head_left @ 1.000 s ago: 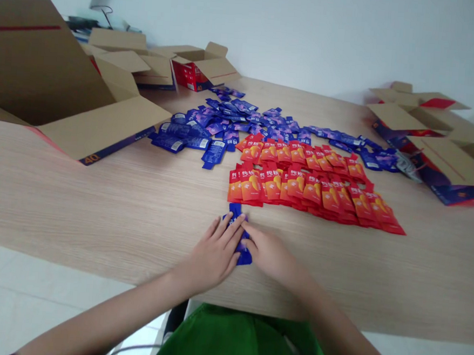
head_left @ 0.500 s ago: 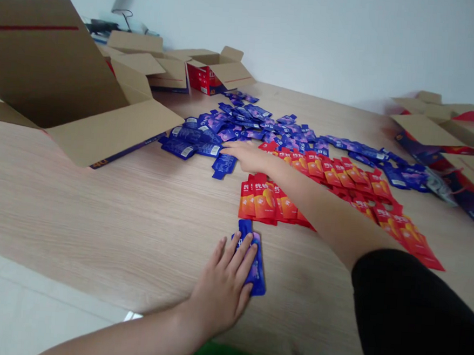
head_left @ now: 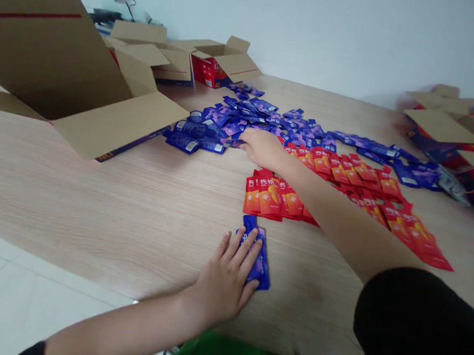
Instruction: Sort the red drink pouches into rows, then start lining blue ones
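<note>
My left hand (head_left: 225, 278) lies flat with fingers spread on a blue pouch (head_left: 263, 268) with a narrow spout end, near the table's front edge. Farther off, my right hand (head_left: 263, 148) is closed in a pinch on the end of another blue pouch (head_left: 233, 143), seen nearly edge-on. Behind it spreads a loose heap of blue pouches (head_left: 257, 114). Rows of overlapping red pouches (head_left: 271, 197) with orange fronts lie beyond my left hand, partly hidden under my right forearm.
A large open cardboard box (head_left: 123, 118) stands at the left with its flaps out. More open boxes stand at the back, one with a red side (head_left: 204, 71). Another open box (head_left: 439, 127) is at the right edge, beside a crumpled clear plastic bag (head_left: 454, 184).
My right hand has lifted the near blue pouch from the left edge of the heap and tilted it. My left hand stays on its pouch. The view has shifted slightly.
</note>
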